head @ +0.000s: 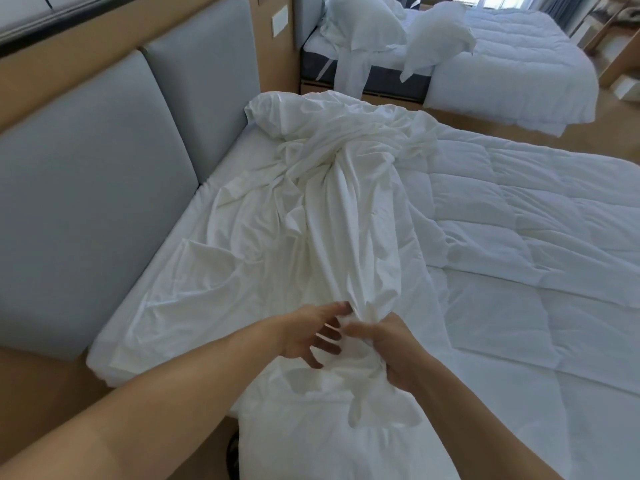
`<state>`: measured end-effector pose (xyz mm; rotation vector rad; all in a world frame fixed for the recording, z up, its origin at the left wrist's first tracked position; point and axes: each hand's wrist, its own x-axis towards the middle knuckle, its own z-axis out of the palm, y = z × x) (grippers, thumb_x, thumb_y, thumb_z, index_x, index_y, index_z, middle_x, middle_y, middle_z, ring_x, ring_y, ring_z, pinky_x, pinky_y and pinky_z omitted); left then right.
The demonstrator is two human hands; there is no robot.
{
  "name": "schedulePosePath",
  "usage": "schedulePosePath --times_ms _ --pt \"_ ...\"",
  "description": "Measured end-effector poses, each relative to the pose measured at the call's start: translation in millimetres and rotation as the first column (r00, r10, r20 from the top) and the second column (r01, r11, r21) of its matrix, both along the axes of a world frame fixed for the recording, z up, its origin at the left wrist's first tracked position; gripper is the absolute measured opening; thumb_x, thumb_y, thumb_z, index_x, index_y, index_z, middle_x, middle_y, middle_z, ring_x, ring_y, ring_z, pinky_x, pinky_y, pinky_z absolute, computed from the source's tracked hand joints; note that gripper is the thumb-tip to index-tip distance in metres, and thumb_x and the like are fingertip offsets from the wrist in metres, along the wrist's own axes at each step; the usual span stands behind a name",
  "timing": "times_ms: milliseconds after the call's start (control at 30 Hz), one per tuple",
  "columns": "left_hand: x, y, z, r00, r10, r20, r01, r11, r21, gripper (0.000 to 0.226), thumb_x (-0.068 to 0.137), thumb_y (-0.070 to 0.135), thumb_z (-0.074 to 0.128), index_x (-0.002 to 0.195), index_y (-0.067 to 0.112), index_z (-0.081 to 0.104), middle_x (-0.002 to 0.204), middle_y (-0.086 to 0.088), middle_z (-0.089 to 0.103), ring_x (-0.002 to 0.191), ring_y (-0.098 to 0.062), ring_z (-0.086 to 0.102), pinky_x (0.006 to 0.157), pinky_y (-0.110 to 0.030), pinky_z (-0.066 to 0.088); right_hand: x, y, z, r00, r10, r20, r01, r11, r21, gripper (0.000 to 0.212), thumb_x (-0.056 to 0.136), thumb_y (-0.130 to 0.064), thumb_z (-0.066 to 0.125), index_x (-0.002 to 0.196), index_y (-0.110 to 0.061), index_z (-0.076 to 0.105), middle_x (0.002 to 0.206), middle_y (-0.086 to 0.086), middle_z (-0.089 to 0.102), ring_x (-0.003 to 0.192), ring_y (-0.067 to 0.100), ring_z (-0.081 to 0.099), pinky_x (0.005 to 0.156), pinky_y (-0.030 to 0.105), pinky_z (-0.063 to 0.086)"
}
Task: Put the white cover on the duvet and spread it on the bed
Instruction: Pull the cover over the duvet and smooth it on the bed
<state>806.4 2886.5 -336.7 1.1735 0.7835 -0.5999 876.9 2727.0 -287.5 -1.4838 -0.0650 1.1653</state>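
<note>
Bed (214,174) filling the view, grey headboard (86,188) at left. Quilted duvet (519,237) lying across the right side; rumpled cover (311,209) stretching from the far end to the near edge. Right hand (391,355) clutching a bunch of it. Left hand (311,336), fingers spread, touching the same bunch.

I hold my left hand (311,336) out, fingers spread; just beside its fingertips, my right hand (389,355) grips the bunched white cover (346,209).
</note>
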Motion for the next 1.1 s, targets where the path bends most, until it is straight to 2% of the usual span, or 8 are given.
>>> schedulePosePath --times_ms 167,267,500,667,767,867,967,1100 --pt "14.3 -11.1 8.5 0.965 0.098 0.244 -0.157 0.959 0.238 0.027 0.099 0.030 0.059 0.097 0.005 0.068 0.088 -0.012 0.072 0.077 -0.020 0.068 0.085 -0.039 0.058 3.6 -7.0 -1.5 0.997 0.076 0.007 -0.075 0.992 -0.098 0.038 0.077 0.006 0.069 0.113 -0.006 0.070 0.100 0.017 0.075 0.092 0.034 0.073 0.085 0.050 0.059" --pt "15.1 -5.8 32.9 0.930 -0.133 0.343 -0.072 0.848 0.525 0.040 0.098 0.038 0.058 0.071 0.009 0.055 0.060 0.000 0.052 0.051 -0.008 0.048 0.055 -0.020 0.043 11.3 -12.9 -1.1 0.998 -0.008 0.062 0.012 0.998 -0.063 0.040 0.077 0.011 0.063 0.113 -0.006 0.068 0.101 0.016 0.075 0.091 0.033 0.073 0.083 0.049 0.059" --pt "44.6 -34.3 89.9 0.815 -0.431 0.386 0.035 0.702 0.711 0.051 0.101 0.036 0.053 0.057 0.013 0.043 0.052 0.004 0.044 0.051 -0.011 0.044 0.061 -0.028 0.041 2.8 -12.3 0.4 0.976 -0.108 -0.191 0.170 0.921 0.350 0.038 0.080 0.006 0.064 0.117 0.007 0.064 0.114 0.030 0.066 0.108 0.043 0.065 0.088 0.046 0.058" --pt "61.3 -39.7 102.6 0.817 -0.428 0.386 0.128 0.788 0.602 0.043 0.101 0.031 0.055 0.063 0.011 0.050 0.061 -0.002 0.048 0.062 -0.016 0.047 0.064 -0.030 0.040 2.7 -7.3 1.0 0.973 -0.192 -0.129 0.221 0.937 0.270 0.039 0.080 0.001 0.068 0.119 0.005 0.064 0.118 0.027 0.066 0.113 0.043 0.063 0.099 0.051 0.051" --pt "58.8 -21.7 94.9 0.862 -0.257 0.437 0.067 0.912 0.405 0.021 0.100 0.030 0.055 0.096 0.014 0.068 0.090 -0.002 0.066 0.084 -0.020 0.060 0.073 -0.033 0.048 10.3 -11.0 0.0 0.956 -0.284 -0.068 0.290 0.949 0.120 0.032 0.078 0.012 0.055 0.107 0.004 0.067 0.103 0.023 0.069 0.096 0.041 0.068 0.077 0.042 0.058" --pt "38.3 -1.6 68.1 0.894 -0.375 0.245 0.208 0.832 0.515 0.032 0.094 0.036 0.063 0.124 0.026 0.056 0.120 0.002 0.060 0.103 -0.018 0.060 0.081 -0.034 0.050 16.8 -20.2 -0.1 0.939 -0.339 -0.062 0.341 0.939 0.035 0.035 0.078 0.015 0.051 0.109 0.005 0.064 0.098 0.023 0.070 0.086 0.038 0.068 0.069 0.040 0.060" --pt "5.2 -5.5 28.0 0.905 -0.396 0.153 0.298 0.849 0.436 0.040 0.084 0.038 0.074 0.117 0.025 0.055 0.113 0.000 0.063 0.097 -0.018 0.065 0.076 -0.033 0.054 17.7 -20.9 -2.6 0.939 -0.336 -0.075 0.338 0.941 0.015 0.034 0.078 0.015 0.049 0.109 0.009 0.062 0.107 0.028 0.067 0.096 0.043 0.067 0.083 0.051 0.057" --pt "-24.3 -16.0 5.2 0.893 -0.384 0.234 0.249 0.855 0.455 0.022 0.080 0.008 0.071 0.100 0.007 0.063 0.084 -0.002 0.064 0.073 -0.012 0.063 0.070 -0.031 0.056 20.9 -17.2 -6.9 0.934 -0.349 -0.079 0.349 0.937 -0.015 0.027 0.080 0.015 0.049 0.103 0.008 0.061 0.100 0.023 0.064 0.089 0.039 0.065 0.081 0.049 0.055"
